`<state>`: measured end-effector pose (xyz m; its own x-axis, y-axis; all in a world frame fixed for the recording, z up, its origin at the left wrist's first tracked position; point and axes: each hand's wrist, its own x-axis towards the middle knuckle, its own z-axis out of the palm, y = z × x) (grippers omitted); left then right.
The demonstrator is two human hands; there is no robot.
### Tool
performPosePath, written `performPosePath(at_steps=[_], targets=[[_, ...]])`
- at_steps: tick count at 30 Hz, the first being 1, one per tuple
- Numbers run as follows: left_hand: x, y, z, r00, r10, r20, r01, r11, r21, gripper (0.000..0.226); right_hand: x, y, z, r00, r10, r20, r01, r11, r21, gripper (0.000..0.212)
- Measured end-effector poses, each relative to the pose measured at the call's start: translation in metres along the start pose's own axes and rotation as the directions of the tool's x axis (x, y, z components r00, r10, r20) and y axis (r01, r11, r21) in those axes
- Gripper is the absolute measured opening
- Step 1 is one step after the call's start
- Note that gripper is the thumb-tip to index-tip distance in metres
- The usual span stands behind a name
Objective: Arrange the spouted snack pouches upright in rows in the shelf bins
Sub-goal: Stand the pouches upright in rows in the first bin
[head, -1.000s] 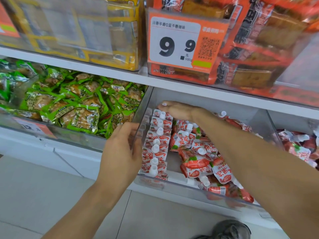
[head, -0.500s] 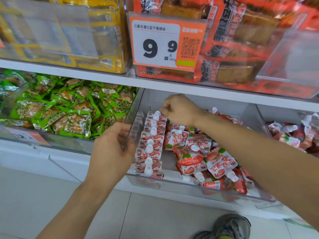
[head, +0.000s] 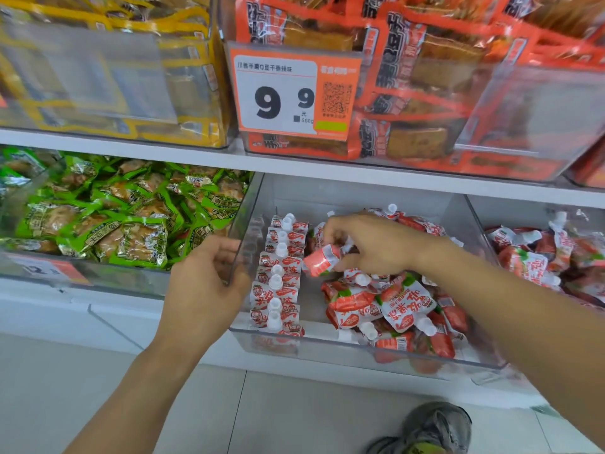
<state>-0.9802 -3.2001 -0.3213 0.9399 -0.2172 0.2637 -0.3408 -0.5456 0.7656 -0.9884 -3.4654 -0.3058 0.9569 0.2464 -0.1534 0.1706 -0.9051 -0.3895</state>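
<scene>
A clear shelf bin (head: 360,350) holds red-and-white spouted pouches. Along its left wall stands one upright row of pouches (head: 278,276), white caps up. A loose heap of pouches (head: 393,306) lies across the bin's middle and right. My right hand (head: 370,244) hovers over the heap, shut on one pouch (head: 322,259) that it holds tilted just right of the row. My left hand (head: 206,286) grips the bin's left wall from outside, fingers curled over its edge.
A neighbouring bin on the right (head: 540,257) holds more loose spouted pouches. The bin to the left is full of green snack packs (head: 124,217). The shelf above (head: 327,168) carries orange and yellow packs and a price tag (head: 288,93). A shoe (head: 432,427) stands on the tiled floor.
My right hand has come forward from the back of the row and has picked one pouch out of the heap. My left hand has stayed on the bin's left wall.
</scene>
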Motion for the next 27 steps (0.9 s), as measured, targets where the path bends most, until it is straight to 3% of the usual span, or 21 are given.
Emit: performPosePath(at_steps=[4,7,10,16,20,27], targets=[[0.001,-0.002,-0.001,1.000,0.013,0.011,-0.014,1.000,0.009,0.024,-0.002,0.002,-0.006,0.972,0.064,-0.227,-0.002,0.965,0.263,0.027],[0.000,-0.001,0.000,1.000,0.017,0.010,-0.017,1.000,0.010,0.026,0.010,-0.007,-0.003,0.874,0.163,-0.457,-0.066,0.973,0.221,0.029],[0.001,0.000,0.001,1.000,0.021,-0.001,-0.021,0.999,0.027,0.026,0.039,-0.013,0.005,0.817,0.226,-0.530,-0.179,0.974,0.139,0.041],[-0.002,-0.001,0.002,0.999,0.031,-0.021,-0.031,0.999,0.019,0.026,0.090,0.003,0.026,0.905,0.243,-0.348,-0.209,0.969,0.132,0.028],[-0.003,-0.002,0.003,0.998,0.046,-0.035,-0.045,0.999,0.003,0.026,0.104,0.011,0.027,0.940,0.195,-0.280,-0.193,0.981,0.035,0.034],[-0.004,-0.008,0.006,0.999,0.028,-0.039,-0.028,1.000,0.005,0.024,0.114,0.022,0.030,0.960,0.221,-0.174,-0.229,0.973,-0.028,0.017]])
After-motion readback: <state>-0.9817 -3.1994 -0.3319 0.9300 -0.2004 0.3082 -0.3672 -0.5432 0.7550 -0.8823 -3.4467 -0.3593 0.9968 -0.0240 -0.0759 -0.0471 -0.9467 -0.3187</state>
